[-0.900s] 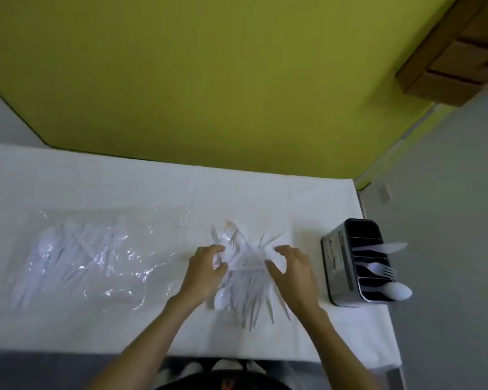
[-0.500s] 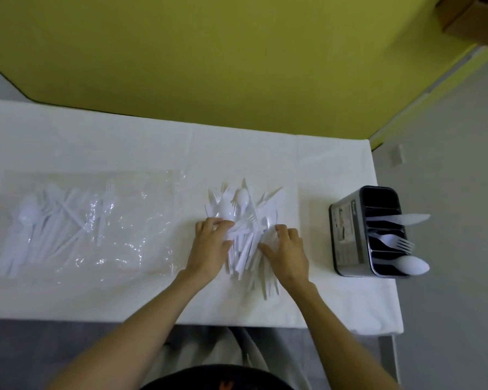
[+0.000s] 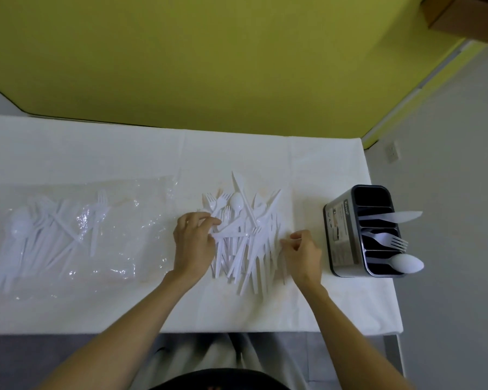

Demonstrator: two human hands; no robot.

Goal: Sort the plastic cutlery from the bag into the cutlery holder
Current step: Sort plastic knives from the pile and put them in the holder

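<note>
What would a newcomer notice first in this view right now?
The loose pile of white plastic cutlery in the middle of the table, with the left hand on its left edge and the right hand at its right. At the right end stands the dark cutlery holder, with one knife, fork and spoon poking out. Far left lies the clear bag.

My view: glossy clear plastic bag (image 3: 119, 237) at 9 o'clock, white plastic cutlery (image 3: 245, 237), matt cloth (image 3: 237, 153), metal holder (image 3: 347, 270) at 3 o'clock.

Bag (image 3: 68, 235) left on table (image 3: 124, 153), cutlery pile (image 3: 245, 237) centre, holder (image 3: 361, 232) right; knife (image 3: 400, 217), fork (image 3: 386, 240), spoon (image 3: 407, 263) in separate slots.
</note>
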